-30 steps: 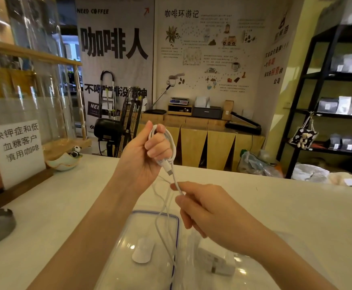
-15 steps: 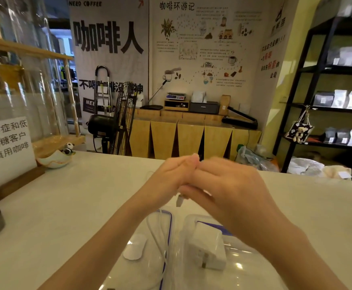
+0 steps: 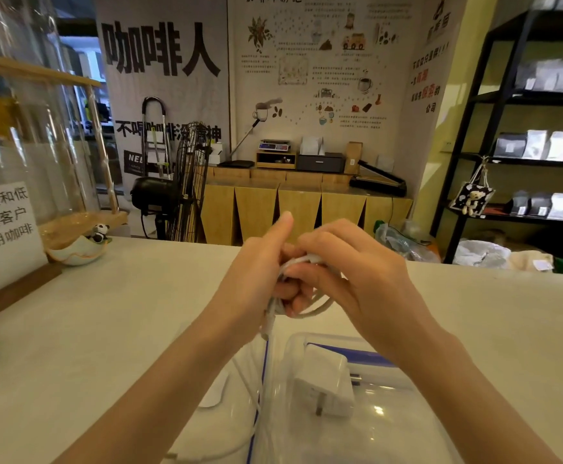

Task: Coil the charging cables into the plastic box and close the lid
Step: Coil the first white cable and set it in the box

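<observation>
both hands are raised together over the pale, smooth counter top (image 3: 106,329), a little above the clear plastic box (image 3: 390,413). the left hand (image 3: 256,272) has its fingers curled around a small bundle of loops of the thin white charging cable (image 3: 310,306), with the thumb pointing up. the right hand (image 3: 350,276) is touching the left one and pinches the same cable near the top of the bundle, where a short white plug end shows between the fingers. one loop of the cable hangs out under the right hand, and a straight part goes down from the left hand, with a connector end hanging just under the fist. the rest of the cable falls toward the near edge of the picture, partly over the transparent lid with a blue rim (image 3: 256,413), which lies flat on the counter just beside the box, on its left. the box is open, and inside it lies a white square power adapter (image 3: 327,386) with its metal prongs visible. a small white oval piece is seen through the lid; i cannot tell what it is. on the far left of the counter stands a white paper sign with black chinese characters (image 3: 2,226), and near it a small pale ceramic dish with a tiny panda figure (image 3: 79,249). behind the counter there is a black standing fan (image 3: 173,192), a low wooden cabinet (image 3: 300,209) and a black metal shelf with white and dark bags (image 3: 541,145).
</observation>
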Tool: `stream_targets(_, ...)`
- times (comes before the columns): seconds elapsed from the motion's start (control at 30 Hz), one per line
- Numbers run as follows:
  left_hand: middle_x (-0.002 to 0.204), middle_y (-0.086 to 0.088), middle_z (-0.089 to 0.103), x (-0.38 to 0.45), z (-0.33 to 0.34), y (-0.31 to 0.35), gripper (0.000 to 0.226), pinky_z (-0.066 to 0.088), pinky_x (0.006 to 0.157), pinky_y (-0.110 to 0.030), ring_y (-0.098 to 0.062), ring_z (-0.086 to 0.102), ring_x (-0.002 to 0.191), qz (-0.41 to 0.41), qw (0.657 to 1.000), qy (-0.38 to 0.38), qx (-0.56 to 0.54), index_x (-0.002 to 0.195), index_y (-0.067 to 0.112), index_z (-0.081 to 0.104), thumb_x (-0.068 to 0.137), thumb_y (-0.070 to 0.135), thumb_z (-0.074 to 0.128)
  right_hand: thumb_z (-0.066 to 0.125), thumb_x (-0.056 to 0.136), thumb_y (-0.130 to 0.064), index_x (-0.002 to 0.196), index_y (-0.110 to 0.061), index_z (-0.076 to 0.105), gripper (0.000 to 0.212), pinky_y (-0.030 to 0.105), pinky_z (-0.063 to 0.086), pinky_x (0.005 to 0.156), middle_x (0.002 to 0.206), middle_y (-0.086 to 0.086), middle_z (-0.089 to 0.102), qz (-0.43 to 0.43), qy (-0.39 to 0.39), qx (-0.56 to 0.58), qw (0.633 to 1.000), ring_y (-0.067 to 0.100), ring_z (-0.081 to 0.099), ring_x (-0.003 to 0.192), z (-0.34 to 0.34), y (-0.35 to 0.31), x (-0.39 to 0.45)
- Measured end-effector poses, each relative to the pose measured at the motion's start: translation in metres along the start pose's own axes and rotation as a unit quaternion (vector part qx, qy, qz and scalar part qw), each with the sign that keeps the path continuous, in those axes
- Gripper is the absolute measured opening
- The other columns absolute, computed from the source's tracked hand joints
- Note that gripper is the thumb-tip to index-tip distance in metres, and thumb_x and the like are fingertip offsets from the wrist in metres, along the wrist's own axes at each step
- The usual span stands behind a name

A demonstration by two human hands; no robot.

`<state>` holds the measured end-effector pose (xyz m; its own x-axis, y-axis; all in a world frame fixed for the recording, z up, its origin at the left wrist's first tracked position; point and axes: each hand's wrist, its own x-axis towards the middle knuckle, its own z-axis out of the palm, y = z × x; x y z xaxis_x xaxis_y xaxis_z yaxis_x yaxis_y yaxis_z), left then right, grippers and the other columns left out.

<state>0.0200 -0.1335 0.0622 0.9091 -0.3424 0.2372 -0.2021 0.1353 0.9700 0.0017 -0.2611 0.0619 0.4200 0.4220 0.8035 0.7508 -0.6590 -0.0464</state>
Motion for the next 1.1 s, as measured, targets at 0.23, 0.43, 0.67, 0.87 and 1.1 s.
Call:
stream_targets(0.23,0.043,0.004,0.050,-0.005,0.005,0.006,0.042,0.048,0.058,-0.025,-0.015,0.053,0.050,0.040,0.998,-0.037,0.027,0.056,0.022,0.063,0.079,0.048,0.038,0.056,0.082,-0.028,0.086,-0.012,0.063,0.018,0.019,0.050,0.060,0.073,-0.002,0.062,0.102,0.087,0.110,0.985,0.011,0.058,0.069,-0.010,0.009,0.002)
stream_targets(0.43,0.078,0.009,0.065,-0.001,0.009,-0.006,0.021,0.051,0.070,-0.012,0.000,0.062,0.077,0.126,0.978,-0.008,0.167,0.095,0.022,0.059,0.087,0.033,0.043,0.061,0.082,-0.024,0.085,-0.017,0.063,0.008,0.010,0.043,0.047,0.066,-0.010,0.060,0.213,0.148,0.206,0.944,0.005,0.057,0.053,-0.016,0.014,0.003)
stream_targets(0.67,0.070,0.002,0.073,0.000,0.009,-0.004,0.032,0.057,0.061,-0.022,-0.014,0.069,0.071,0.084,0.993,-0.051,0.058,0.076,0.009,0.058,0.090,0.026,0.035,0.061,0.082,-0.024,0.084,-0.017,0.064,0.008,0.017,0.046,0.048,0.068,-0.006,0.061,0.217,0.163,0.198,0.942,0.008,0.056,0.056,-0.016,0.016,0.002)
stream_targets(0.87,0.080,-0.013,0.070,0.005,0.003,-0.008,0.028,0.059,0.061,-0.028,-0.024,0.070,0.073,0.051,0.986,0.003,0.160,0.073,0.013,0.054,0.094,0.022,0.037,0.057,0.082,-0.036,0.085,-0.013,0.069,0.026,0.022,0.039,0.065,0.086,-0.004,0.048,0.138,0.146,-0.070,0.977,0.015,0.047,0.083,-0.016,0.015,0.004)
stream_targets(1.1,0.072,-0.004,0.065,0.010,-0.003,-0.014,0.025,0.057,0.056,-0.020,-0.014,0.066,0.066,0.058,0.970,0.034,0.235,0.081,0.014,0.056,0.095,0.022,0.036,0.062,0.081,-0.026,0.074,-0.026,0.066,0.008,0.012,0.042,0.060,0.073,-0.014,0.054,0.317,-0.091,0.139,0.934,0.004,0.050,0.070,-0.027,0.007,0.006)
